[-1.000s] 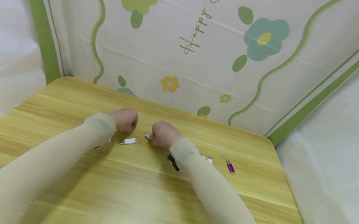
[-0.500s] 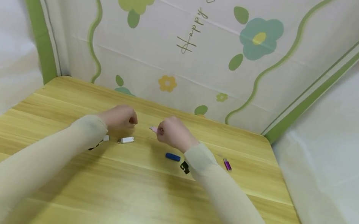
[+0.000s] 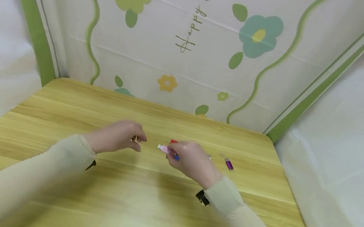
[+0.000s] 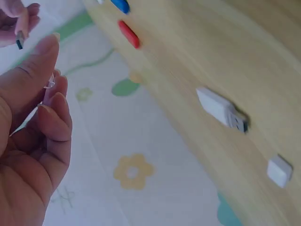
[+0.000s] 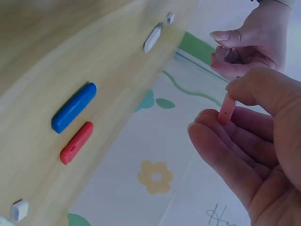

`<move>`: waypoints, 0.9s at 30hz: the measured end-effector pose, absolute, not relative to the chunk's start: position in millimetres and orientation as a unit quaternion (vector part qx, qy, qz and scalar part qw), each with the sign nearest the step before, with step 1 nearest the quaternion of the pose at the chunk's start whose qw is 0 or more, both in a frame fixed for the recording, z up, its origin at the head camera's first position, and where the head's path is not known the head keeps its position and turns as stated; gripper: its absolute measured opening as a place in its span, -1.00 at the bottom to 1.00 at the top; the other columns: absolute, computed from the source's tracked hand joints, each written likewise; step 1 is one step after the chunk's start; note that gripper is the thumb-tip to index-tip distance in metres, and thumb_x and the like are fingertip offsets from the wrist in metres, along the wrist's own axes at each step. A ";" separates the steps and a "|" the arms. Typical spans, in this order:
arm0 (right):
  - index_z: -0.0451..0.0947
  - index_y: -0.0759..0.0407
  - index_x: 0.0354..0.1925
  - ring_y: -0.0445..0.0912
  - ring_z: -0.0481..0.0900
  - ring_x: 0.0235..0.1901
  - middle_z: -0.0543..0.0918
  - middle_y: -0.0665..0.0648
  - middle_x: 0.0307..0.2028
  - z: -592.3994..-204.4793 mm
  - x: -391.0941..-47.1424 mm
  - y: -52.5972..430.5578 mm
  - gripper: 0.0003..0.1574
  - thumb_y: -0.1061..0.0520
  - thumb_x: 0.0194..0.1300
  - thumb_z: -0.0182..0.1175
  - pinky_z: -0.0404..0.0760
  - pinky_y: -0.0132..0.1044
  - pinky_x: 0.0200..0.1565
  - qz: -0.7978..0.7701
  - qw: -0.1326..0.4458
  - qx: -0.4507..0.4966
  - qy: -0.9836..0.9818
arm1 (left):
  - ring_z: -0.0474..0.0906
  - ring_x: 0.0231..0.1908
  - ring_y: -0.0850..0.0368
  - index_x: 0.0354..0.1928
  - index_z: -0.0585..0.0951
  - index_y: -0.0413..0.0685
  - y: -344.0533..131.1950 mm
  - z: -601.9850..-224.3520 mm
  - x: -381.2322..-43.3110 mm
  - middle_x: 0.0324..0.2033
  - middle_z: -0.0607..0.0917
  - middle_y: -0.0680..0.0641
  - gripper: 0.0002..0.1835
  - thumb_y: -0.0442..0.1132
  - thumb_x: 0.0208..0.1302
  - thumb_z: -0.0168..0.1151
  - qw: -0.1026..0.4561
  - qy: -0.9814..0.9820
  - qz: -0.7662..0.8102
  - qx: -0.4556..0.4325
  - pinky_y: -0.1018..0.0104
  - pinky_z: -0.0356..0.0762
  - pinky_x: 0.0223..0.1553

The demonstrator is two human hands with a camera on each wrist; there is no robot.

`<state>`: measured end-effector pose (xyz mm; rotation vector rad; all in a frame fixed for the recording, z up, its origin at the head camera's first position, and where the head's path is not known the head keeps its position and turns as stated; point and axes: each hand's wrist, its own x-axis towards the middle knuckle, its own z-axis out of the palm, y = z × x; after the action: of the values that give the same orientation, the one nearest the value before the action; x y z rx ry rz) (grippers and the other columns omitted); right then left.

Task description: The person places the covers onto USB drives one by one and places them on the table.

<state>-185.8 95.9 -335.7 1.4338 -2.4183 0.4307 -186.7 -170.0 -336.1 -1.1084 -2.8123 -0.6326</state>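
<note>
My right hand pinches a pink USB flash drive between thumb and fingers, its bare metal plug pointing left toward my other hand. Across a small gap, my left hand is raised with thumb and fingers curled toward each other. In the left wrist view a small clear cap sits between that thumb and fingers, mostly covered by them. The right wrist view shows the pink drive's body at my fingertips. The two hands are apart, above the table.
On the wooden table lie a blue flash drive, a red one, a purple one and a white one with its plug bare. A small white cap is near the white drive. A flowered curtain hangs behind.
Both hands have come up and nearer to me, with the pink drive still in the right hand. The left hand has turned so its thumb and fingertips show. The red drive has come into view.
</note>
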 end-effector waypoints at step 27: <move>0.69 0.22 -0.25 -0.25 0.58 -0.48 0.70 -0.01 -0.39 -347.6 -112.9 137.0 -0.76 0.28 0.06 0.48 0.55 -0.57 -0.36 0.163 0.227 0.532 -0.799 | 0.57 -0.35 0.21 -0.25 0.71 -0.11 -120.0 -348.6 -101.7 -0.36 0.70 0.09 -0.67 -0.28 -0.12 0.61 0.182 -0.850 -0.254 -0.424 0.42 0.57 -0.28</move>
<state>-112.9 137.0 -347.6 1.4667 -2.2015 0.4505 -101.7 -120.0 -348.6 -1.1967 -2.3987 -0.7166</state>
